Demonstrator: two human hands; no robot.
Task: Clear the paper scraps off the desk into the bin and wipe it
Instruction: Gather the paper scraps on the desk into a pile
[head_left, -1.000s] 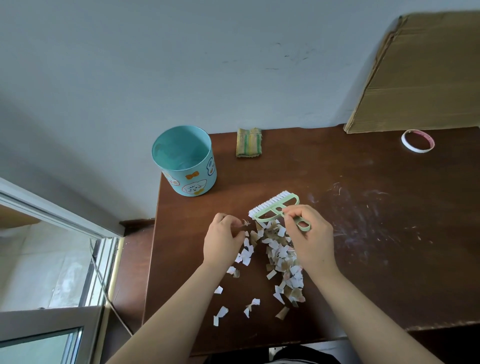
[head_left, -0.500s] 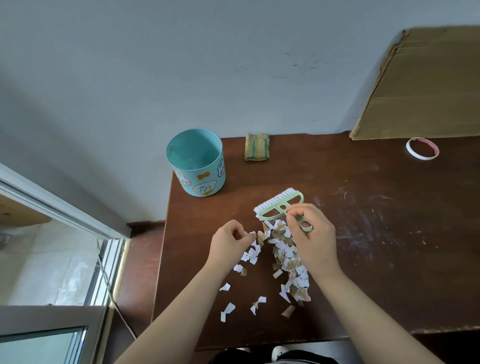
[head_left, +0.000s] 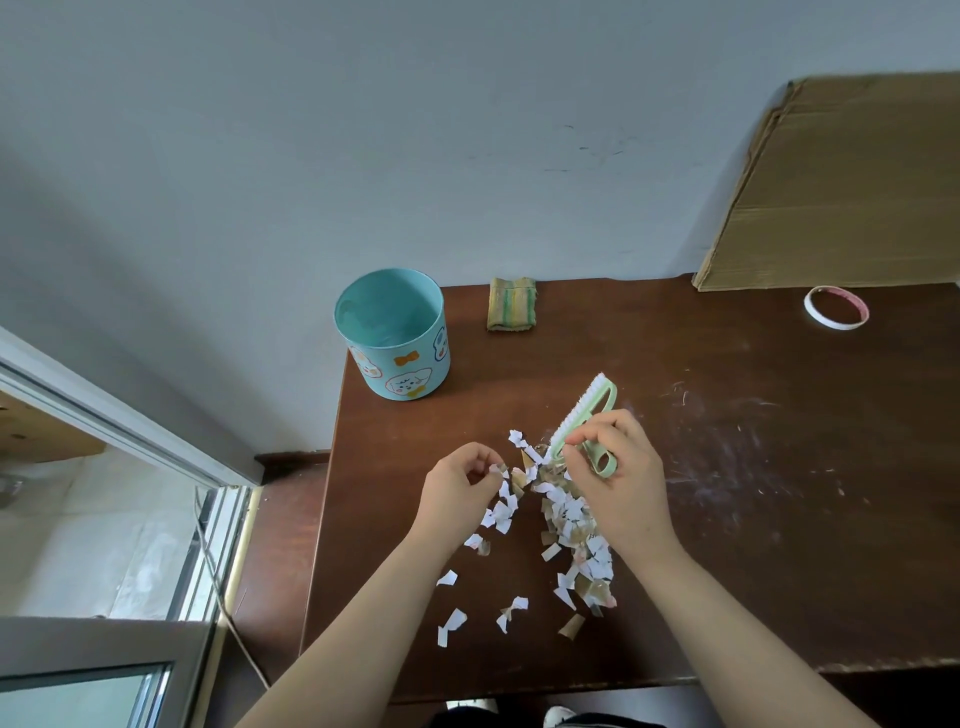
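White and tan paper scraps (head_left: 563, 519) lie in a loose heap on the dark brown desk (head_left: 727, 467), with several strays (head_left: 451, 626) toward its front edge. My right hand (head_left: 621, 483) grips a pale green brush (head_left: 584, 415) with white bristles, tilted at the heap's far end. My left hand (head_left: 460, 486) rests at the heap's left side, fingertips pinched on a scrap. The light blue bin (head_left: 392, 332) with cartoon prints stands open at the desk's far left corner. A folded yellow-green cloth (head_left: 511, 304) lies beside it by the wall.
A roll of tape (head_left: 836, 307) lies at the far right. Flat cardboard (head_left: 841, 187) leans against the wall behind it. White scuff marks (head_left: 727, 441) streak the desk right of my hands. The desk's left edge drops beside a window frame (head_left: 156, 447).
My right hand has turned the brush from lying crosswise to pointing away and up to the right. My left hand has stayed at the heap's left side. The camera has shifted left.
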